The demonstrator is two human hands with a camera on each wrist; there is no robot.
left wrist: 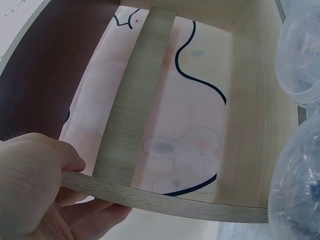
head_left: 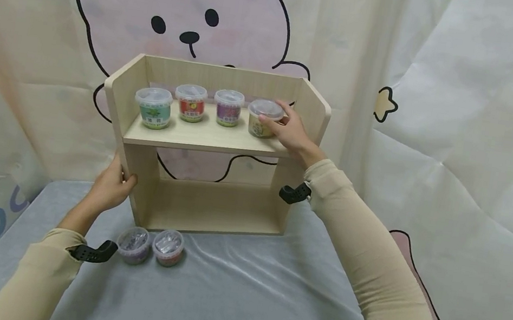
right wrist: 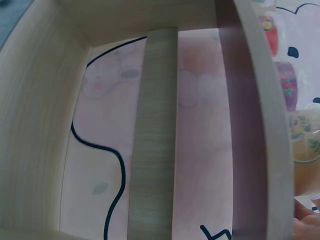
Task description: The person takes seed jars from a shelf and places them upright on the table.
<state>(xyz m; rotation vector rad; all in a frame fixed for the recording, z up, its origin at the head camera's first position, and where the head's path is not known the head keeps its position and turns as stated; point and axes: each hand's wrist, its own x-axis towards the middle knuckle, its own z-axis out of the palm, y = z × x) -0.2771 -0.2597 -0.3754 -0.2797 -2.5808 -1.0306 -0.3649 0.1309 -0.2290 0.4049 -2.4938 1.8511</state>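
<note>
While the left hand (head_left: 112,186) grips the wooden rack (head_left: 220,208) by its left side panel (head_left: 127,91), the right hand (head_left: 295,132) pinches the yellow tub (head_left: 263,109) at the right end of the rack's upper shelf (head_left: 201,136), beside the purple tub (head_left: 228,112). Placing it seems the step in hand; the next move likely calls for a clean release before turning to the lilac tub (head_left: 133,245) and pinkish tub (head_left: 168,249) in front of the rack.

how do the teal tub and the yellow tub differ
The teal tub has a teal label, the yellow tub a yellowish one. The teal tub stands leftmost on the upper shelf, the yellow tub rightmost. The right hand holds the yellow tub; no hand touches the teal tub. Both are upright, with translucent lids.
</note>
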